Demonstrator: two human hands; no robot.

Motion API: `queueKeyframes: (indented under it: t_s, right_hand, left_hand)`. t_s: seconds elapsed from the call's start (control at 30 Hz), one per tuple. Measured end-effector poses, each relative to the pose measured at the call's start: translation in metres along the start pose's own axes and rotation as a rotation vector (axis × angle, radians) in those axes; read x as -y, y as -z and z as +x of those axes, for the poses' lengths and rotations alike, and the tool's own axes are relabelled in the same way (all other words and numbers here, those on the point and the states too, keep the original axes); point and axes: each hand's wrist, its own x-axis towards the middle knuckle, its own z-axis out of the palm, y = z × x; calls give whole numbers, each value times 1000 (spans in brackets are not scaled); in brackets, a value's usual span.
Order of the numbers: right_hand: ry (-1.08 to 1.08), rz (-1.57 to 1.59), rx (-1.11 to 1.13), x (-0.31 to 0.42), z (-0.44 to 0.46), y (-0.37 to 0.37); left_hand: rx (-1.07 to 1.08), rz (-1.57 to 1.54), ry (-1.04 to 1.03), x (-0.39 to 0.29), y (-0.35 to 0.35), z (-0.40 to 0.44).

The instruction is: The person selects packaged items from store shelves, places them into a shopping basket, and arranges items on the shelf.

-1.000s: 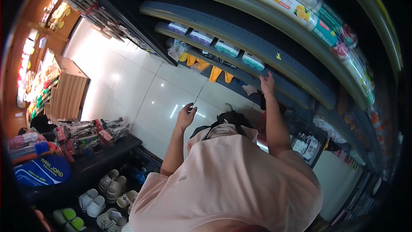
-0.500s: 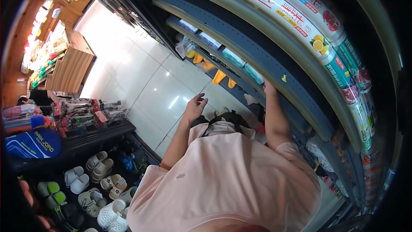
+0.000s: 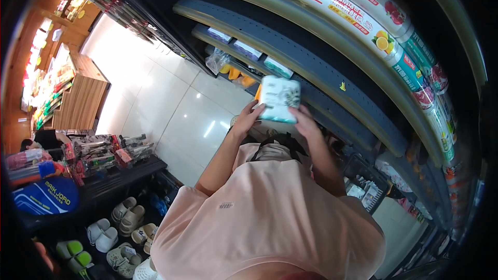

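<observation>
A white-and-teal soft packet [image 3: 280, 96] with dark printing, a little blurred, is held up in front of the lower shelf. My left hand [image 3: 247, 118] grips its near left corner, and my right hand [image 3: 305, 122] has the near right corner, the thumb on the upper face. Similar packs stand in a row on the lower shelf behind it, among them a teal-and-white pack [image 3: 278, 67] and a purple-and-white pack [image 3: 247, 50]. What the packet contains cannot be made out.
Rolls of plastic film [image 3: 337, 5] line the upper shelf to the right. Yellow slippers [image 3: 239, 76] lie beneath the lower shelf. At left stands a rack of sandals and clogs [image 3: 128, 218], with a blue racket cover [image 3: 46, 195] above. Another person [image 3: 44, 140] is at far left.
My right hand has drawn the packet off the lower shelf and brought it left, in front of me. My left hand, free before, has come up and taken hold of it too.
</observation>
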Motion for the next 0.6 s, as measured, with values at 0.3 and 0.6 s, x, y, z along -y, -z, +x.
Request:
queueKeyframes:
  t_s: [0.3,0.6]
  right_hand:
    - [63,-375,-331,-19,66,-50]
    - [301,-673,-990,7,200,-13]
  left_hand:
    - [128,-345,-142,-15,62,1]
    - [83,-355,-158,-21,155,9]
